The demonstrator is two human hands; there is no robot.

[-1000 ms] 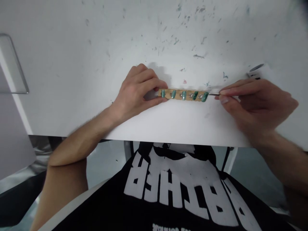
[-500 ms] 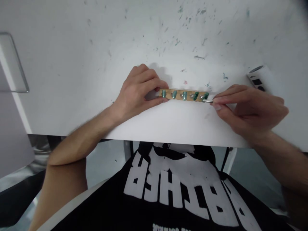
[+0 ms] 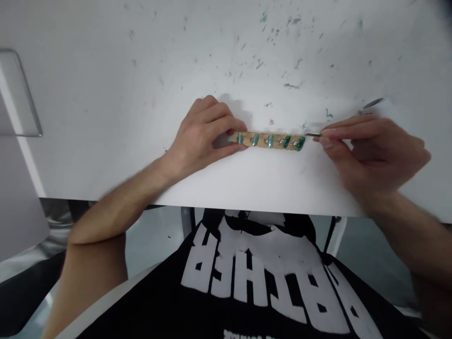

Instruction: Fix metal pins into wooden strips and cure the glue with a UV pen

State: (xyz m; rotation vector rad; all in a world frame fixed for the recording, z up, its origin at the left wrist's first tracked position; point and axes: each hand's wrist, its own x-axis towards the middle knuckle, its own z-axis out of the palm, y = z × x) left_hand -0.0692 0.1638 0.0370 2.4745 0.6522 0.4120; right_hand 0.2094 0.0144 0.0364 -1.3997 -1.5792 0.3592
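Note:
A narrow tan strip (image 3: 261,140) lies on the white table, carrying a row of several shiny green, tile-like pieces with silvery parts beside them. The two pieces at its right end, such as the outermost green piece (image 3: 300,143), look darker than the others. My left hand (image 3: 208,132) pinches the strip's left end between thumb and fingers. In my right hand (image 3: 374,153) a thin metal rod (image 3: 312,134) is pinched, its tip just off the strip's upper right corner. Too little of the rod shows to tell its kind.
Behind my right hand lies a white roll (image 3: 384,107), partly hidden. Green flecks and smears (image 3: 293,21) dot the white table (image 3: 99,94). A metal-framed edge (image 3: 26,89) stands at the far left. The table's front edge runs just before my body.
My right hand has moved up and slightly right, carrying the rod from the strip's lower right end to beside its upper right corner. The left hand and strip stay nearly still.

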